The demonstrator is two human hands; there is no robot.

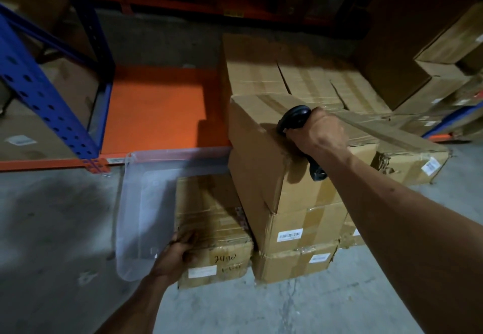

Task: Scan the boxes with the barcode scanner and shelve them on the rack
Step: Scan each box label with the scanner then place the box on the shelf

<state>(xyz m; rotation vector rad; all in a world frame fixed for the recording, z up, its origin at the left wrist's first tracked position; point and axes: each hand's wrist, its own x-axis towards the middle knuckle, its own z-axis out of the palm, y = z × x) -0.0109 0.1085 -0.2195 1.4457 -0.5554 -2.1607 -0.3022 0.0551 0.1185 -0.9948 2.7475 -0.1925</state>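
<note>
**Both hands on floor boxes by rack**

Blue-and-orange metal rack (156, 109) stood far left. Left hand (175, 255) gripped near-left corner of low brown cardboard box (209, 218) beside clear plastic lid (141, 203). Right hand (316, 132), fingers wrapped round black barcode scanner (292, 119), rested on tilted upper cardboard box (295, 177).

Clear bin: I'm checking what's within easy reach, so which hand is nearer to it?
Left. The left hand grips the corner of a box standing in the clear bin. The right hand holds the scanner on top of a taller box, right of the bin.
</note>
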